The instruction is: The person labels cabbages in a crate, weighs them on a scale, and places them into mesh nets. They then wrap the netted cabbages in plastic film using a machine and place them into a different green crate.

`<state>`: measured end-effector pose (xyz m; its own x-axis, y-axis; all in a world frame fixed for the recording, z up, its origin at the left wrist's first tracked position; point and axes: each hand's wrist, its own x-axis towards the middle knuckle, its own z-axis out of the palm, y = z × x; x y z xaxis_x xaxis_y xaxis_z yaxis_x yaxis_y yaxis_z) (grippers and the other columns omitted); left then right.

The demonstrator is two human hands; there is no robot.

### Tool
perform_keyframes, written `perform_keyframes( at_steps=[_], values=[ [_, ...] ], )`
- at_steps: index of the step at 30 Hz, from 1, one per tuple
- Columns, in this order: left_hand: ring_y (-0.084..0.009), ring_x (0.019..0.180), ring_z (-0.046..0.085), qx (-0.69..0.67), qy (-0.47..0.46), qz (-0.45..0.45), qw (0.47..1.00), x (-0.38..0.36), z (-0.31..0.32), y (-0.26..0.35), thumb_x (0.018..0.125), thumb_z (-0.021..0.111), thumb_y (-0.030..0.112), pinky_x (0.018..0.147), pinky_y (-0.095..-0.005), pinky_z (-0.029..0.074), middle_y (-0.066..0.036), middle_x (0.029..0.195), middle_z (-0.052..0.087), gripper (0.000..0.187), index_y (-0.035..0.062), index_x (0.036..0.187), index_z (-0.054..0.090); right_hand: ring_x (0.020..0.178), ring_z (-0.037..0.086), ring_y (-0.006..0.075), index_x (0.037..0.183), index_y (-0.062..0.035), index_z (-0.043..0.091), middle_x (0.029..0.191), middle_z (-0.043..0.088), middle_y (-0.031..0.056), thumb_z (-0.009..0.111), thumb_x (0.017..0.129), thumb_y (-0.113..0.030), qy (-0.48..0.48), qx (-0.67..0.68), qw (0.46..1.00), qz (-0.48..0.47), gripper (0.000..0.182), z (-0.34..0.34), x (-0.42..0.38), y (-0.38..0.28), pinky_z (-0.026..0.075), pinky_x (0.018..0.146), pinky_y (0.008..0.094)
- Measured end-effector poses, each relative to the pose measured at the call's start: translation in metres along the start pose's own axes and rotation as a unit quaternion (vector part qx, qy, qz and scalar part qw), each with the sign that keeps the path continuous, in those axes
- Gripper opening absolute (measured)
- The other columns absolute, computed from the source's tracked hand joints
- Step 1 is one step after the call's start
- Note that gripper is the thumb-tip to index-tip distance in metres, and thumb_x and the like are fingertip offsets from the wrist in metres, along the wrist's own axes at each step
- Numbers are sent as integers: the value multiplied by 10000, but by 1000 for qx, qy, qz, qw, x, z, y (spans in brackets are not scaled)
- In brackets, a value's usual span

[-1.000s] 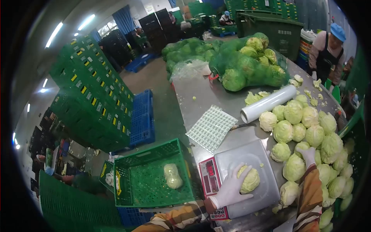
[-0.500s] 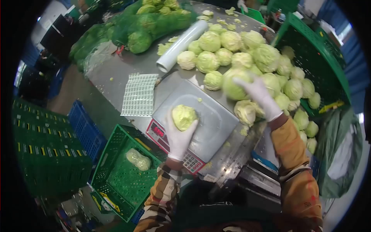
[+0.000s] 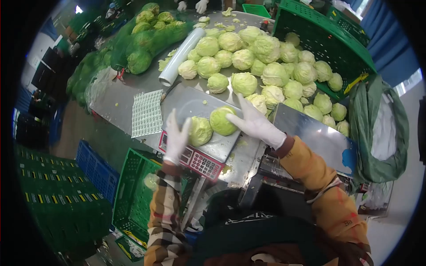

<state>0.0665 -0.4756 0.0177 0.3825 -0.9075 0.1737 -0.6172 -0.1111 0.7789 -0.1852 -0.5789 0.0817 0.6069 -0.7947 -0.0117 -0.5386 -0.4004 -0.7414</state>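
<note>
Two pale green cabbages rest side by side on the metal plate of the scale (image 3: 184, 99). My left hand (image 3: 176, 137), in a white glove, is beside the left cabbage (image 3: 200, 132), fingers spread and pointing up. At the right cabbage (image 3: 222, 121), the thumb of my gloved right hand (image 3: 257, 124) touches or nearly touches its side, and the fingers are apart. The scale's red-edged keypad (image 3: 204, 165) faces me; its display is partly hidden by my left hand.
Many cabbages (image 3: 266, 48) lie piled behind and right, before a tipped green crate (image 3: 324, 40). A film roll (image 3: 182, 57) and a label sheet (image 3: 147, 113) lie left. A green crate (image 3: 126, 195) stands below. Another person's gloved hands (image 3: 201, 6) show at the far edge.
My right hand has brought a cabbage from the pile onto the scale, beside the other one. My left hand has let go of its cabbage and moved left. The camera view has shifted.
</note>
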Motion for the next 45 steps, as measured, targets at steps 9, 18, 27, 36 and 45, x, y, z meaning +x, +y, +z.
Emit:
perform_keyframes(
  at_steps=[9,18,27,36,45],
  values=[
    [-351,1160,550,146,-239,187,942,124,58,-20,856,657,273,972,-394,437,-212,1206,605,539,65,1332,518,1024,602,264,1285,30,453,1133,587,204,552,932,-319,-203,315,872,-314,506,-109,-145,-148,484,854,349],
    [-325,805,632,225,-211,228,924,144,78,-39,741,696,124,755,-408,496,-160,859,643,157,38,861,641,886,623,304,1174,-9,528,961,613,179,581,887,-329,-118,107,928,-336,433,-154,-215,-138,496,750,404],
    [-426,1243,446,248,79,275,926,243,13,21,799,717,113,1053,-437,352,-303,1332,435,581,3,1324,492,747,645,344,1063,-48,602,788,638,155,611,841,-340,-16,-341,939,49,366,-194,-280,13,507,647,459],
    [-171,981,541,-26,-69,128,989,74,23,144,1006,487,170,887,-314,434,-80,1126,580,278,-23,1197,544,843,677,315,864,-77,726,854,707,146,581,829,-300,398,-218,762,462,268,-378,-410,265,516,787,411],
    [-330,1114,545,325,-113,364,866,-41,25,208,844,717,241,944,-445,442,-213,1297,510,649,19,1359,390,955,658,327,971,-118,735,993,693,166,604,818,-264,510,-404,623,434,248,-398,-394,388,503,899,438]
  ],
)
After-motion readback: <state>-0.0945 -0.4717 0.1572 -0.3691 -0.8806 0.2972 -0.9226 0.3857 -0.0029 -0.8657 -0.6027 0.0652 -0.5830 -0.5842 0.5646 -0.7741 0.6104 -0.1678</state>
